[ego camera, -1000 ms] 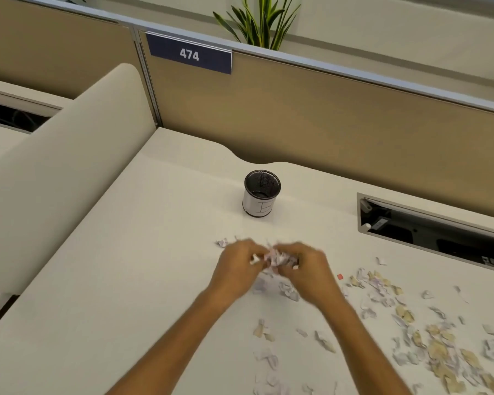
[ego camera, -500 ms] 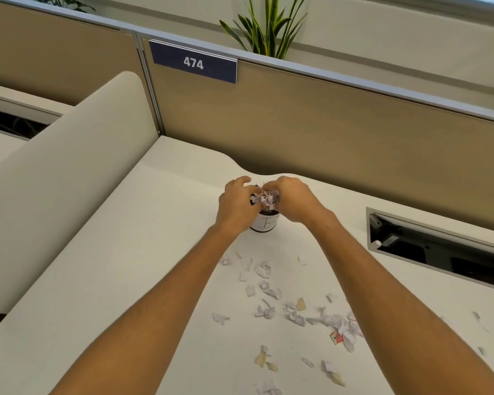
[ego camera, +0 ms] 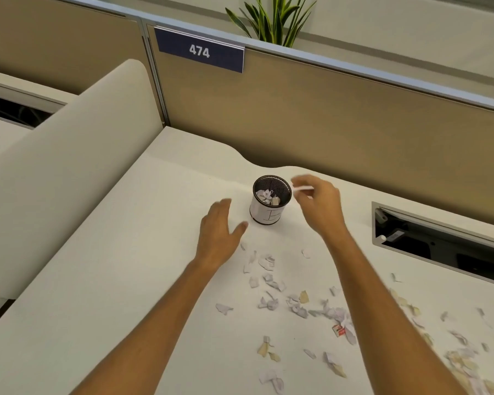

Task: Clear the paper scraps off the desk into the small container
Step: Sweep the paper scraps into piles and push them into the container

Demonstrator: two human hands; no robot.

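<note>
A small black mesh container [ego camera: 271, 199] with a white label stands upright on the white desk [ego camera: 126, 295], and white paper scraps lie inside it. My left hand [ego camera: 218, 232] hovers open just left of the container, fingers spread, holding nothing. My right hand [ego camera: 320, 205] is just right of the rim, blurred, with a thin white scrap [ego camera: 303, 189] pinched at its fingertips. Several loose white and tan paper scraps [ego camera: 271, 283] lie scattered on the desk in front of the container and toward the right.
A tan cubicle partition [ego camera: 325, 121] with a blue "474" sign [ego camera: 199, 51] closes the back. A curved white divider [ego camera: 69, 155] rises on the left. An open cable slot [ego camera: 439, 243] cuts into the desk at right. A plant [ego camera: 274, 21] shows behind the partition.
Both hands carried a bundle of scraps from the desk up over the container and dropped it in. They have now parted, the left opening to the left side, the right drawing off right.
</note>
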